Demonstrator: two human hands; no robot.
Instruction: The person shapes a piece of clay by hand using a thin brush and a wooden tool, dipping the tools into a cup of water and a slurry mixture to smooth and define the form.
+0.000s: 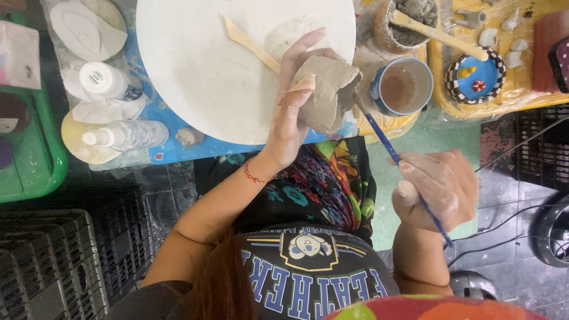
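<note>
Fingers [294, 89] of our left hand [288, 115] wrapped around a soft grey clay piece [328, 89], our right hand [437, 188] pinching a thin blue paintbrush [391, 151], bristles touching the clay, round white board [201, 65] beneath.

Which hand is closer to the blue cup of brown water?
The left hand, holding the grey clay piece, is a bit closer to the cup; the right hand sits lower, gripping a blue paintbrush.

Damp, matt grey clay piece [329, 89], rough-edged. Smooth matt white round board [195, 65]. Bare wooden stick [249, 42]. Glossy blue-handled brush [394, 157]. Glazed ceramic cup [406, 86] holding murky brown water.
</note>
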